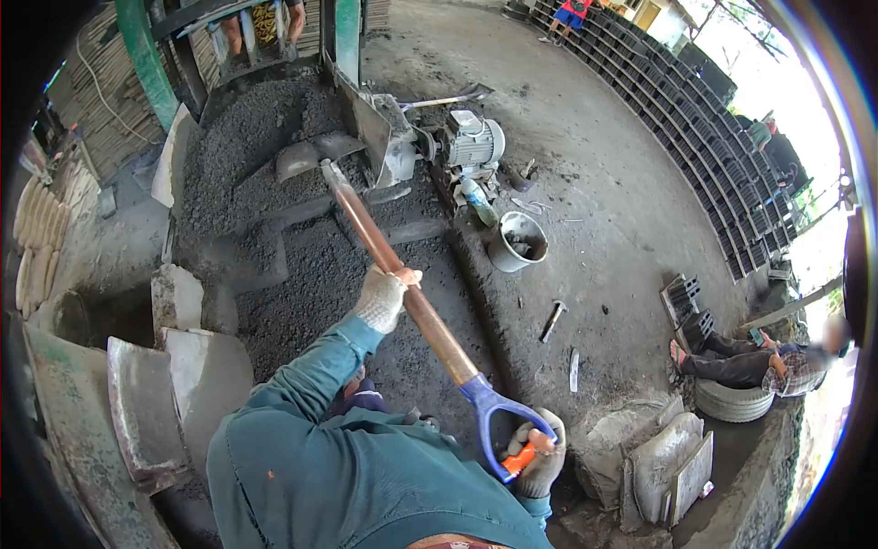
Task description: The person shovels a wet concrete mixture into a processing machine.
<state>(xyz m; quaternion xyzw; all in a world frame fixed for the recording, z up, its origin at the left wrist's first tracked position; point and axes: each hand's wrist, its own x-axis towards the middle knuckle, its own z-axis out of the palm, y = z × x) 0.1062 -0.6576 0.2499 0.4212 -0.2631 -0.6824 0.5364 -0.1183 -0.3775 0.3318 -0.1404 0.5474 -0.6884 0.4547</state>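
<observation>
A shovel (421, 322) with a wooden shaft and a blue D-shaped handle slants across the view. Gloved, my left hand (382, 298) is closed around the middle of its shaft. At the handle's end, my right hand (538, 450), also gloved, is closed on the orange grip. The shovel's metal blade (299, 160) rests at the dark, crumbly material (247, 128) in the hopper at the upper left. More of this material (311, 284) lies on the ground below the hopper and beside my left arm.
An electric motor (476, 142), a bucket (518, 243), a bottle (478, 201) and a hammer (553, 321) stand or lie right of the shovel. A person (750, 364) sits on a tire (732, 401) at the right. Racks of blocks (677, 128) line the back. Metal sheets (146, 403) stand at the left.
</observation>
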